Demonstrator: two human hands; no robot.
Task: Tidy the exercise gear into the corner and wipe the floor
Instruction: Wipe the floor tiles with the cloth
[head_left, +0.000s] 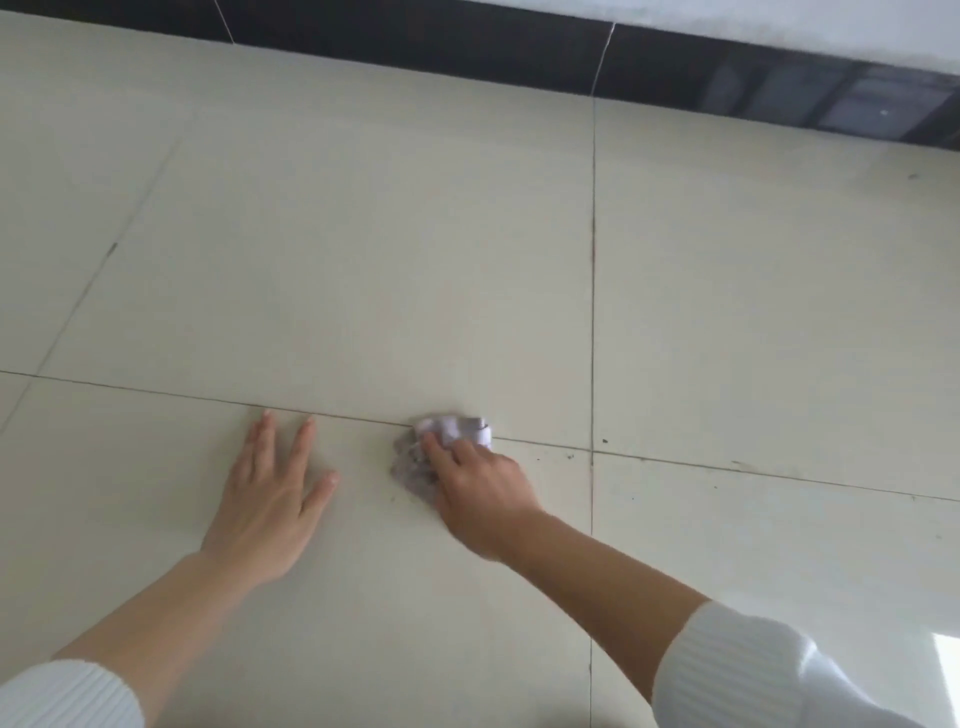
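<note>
In the head view, our left hand (270, 499) lay flat on the pale tiled floor (363, 234) at the lower left of centre, its fingers straight and spread, holding nothing. Just to its right, apart from it, our right hand (478, 488) pressed a crumpled greyish-white cloth (452, 430) onto the floor, the fingers laid over it rather than wrapped round it, though that hand was a little blurred. The cloth sat on the grout line crossing the lower middle of the frame, sticking out beyond the fingertips. A few dark specks (570, 457) dotted the tile to its right. White ribbed sleeves (743, 670) showed at both lower corners, and a black skirting (467, 52) ran along the top under a white wall (779, 26).
</note>
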